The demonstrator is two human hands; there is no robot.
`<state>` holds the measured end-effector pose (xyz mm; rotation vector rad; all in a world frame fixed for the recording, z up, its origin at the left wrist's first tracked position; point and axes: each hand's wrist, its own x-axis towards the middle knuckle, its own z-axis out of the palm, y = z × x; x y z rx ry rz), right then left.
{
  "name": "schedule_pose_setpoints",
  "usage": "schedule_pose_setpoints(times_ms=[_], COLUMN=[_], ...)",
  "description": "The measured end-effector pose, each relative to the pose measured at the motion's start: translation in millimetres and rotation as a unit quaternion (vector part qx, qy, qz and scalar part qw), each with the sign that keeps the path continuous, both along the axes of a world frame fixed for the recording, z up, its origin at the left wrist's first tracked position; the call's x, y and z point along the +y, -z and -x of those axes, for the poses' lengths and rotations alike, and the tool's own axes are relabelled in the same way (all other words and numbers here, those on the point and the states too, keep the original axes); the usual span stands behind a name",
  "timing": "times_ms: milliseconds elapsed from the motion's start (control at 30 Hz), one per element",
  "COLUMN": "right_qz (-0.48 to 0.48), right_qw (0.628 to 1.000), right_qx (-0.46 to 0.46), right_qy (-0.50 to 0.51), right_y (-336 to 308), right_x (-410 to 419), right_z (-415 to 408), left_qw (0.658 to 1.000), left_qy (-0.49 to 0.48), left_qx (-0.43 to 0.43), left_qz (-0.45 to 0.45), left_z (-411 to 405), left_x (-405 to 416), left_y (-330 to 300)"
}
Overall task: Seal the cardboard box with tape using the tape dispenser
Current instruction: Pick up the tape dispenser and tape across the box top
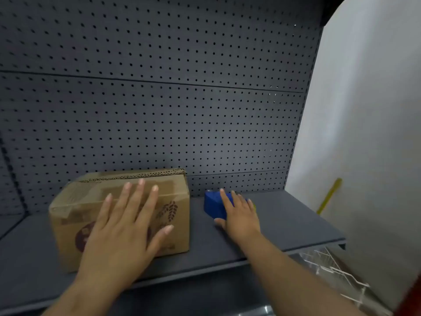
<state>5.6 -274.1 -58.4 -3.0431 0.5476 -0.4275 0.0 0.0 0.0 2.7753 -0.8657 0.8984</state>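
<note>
A brown cardboard box (75, 208) with dark printed leaf marks stands on the grey shelf (284, 220), left of centre, its flaps folded down. My left hand (127, 226) is spread flat in front of the box's near face, fingers apart, holding nothing. To the right of the box lies a blue tape dispenser (213, 205) near the back panel. My right hand (239, 215) rests over the dispenser's right part, fingers laid on it and thumb at its near side; the grip is loose and most of the dispenser is hidden beneath the hand.
A dark pegboard panel (159, 110) forms the back of the shelf. A white wall (364, 133) stands to the right, with a yellow strip (329, 197) on it. Clear plastic holders (330, 267) hang below the shelf's right front edge.
</note>
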Motion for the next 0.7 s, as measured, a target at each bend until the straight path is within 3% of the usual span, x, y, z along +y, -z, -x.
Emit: schedule_pose_setpoints(times_ms=[233,433,567,700], right_qz=[0.014,0.030,-0.012,-0.009], right_qw=[0.999,0.999,0.994,0.961], right_qx=[0.028,-0.008,-0.079,-0.205], right_qy=[0.023,-0.017,-0.072,-0.185], right_y=[15.0,15.6,-13.3,-82.1], right_x=[-13.2,-20.9,-31.7,-27.8], right_z=[-18.6,-21.0,-14.8,-0.9], left_qw=[1.000,0.999,0.999,0.998], left_qy=[-0.022,-0.036,-0.043,-0.039], left_qx=[0.012,-0.001,-0.020,-0.040], left_qz=[0.011,0.013,0.016,0.027], left_z=[-15.6,-19.4,-22.5,-28.0], left_x=[-10.3,-16.9,-15.0,-9.8], left_y=[0.9,-2.2,-14.6,-42.1])
